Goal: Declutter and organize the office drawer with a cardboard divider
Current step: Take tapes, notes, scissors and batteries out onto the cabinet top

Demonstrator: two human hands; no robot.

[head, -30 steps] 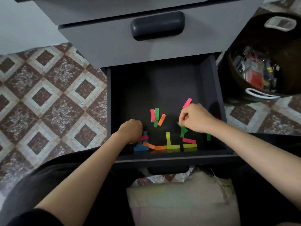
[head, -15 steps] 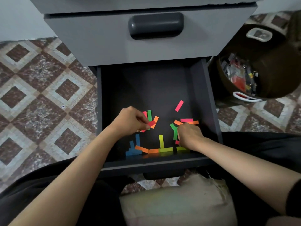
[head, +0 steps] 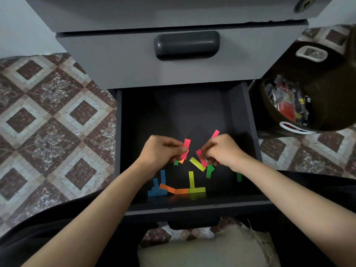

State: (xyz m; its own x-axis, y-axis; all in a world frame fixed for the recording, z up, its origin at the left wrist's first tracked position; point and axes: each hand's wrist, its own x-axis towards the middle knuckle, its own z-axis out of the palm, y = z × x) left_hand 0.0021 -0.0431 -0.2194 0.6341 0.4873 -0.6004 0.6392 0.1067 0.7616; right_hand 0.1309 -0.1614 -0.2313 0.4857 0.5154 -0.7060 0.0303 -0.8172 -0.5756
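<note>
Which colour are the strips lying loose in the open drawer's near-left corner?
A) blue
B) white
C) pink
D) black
A: the blue strips lie by the near wall of the drawer, left of the orange strip, untouched by the left hand and right hand.

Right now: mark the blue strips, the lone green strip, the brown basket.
blue strips (head: 157, 192): head view, bottom piece's middle
lone green strip (head: 239, 177): head view, its centre
brown basket (head: 331, 97): head view, inner wall
</note>
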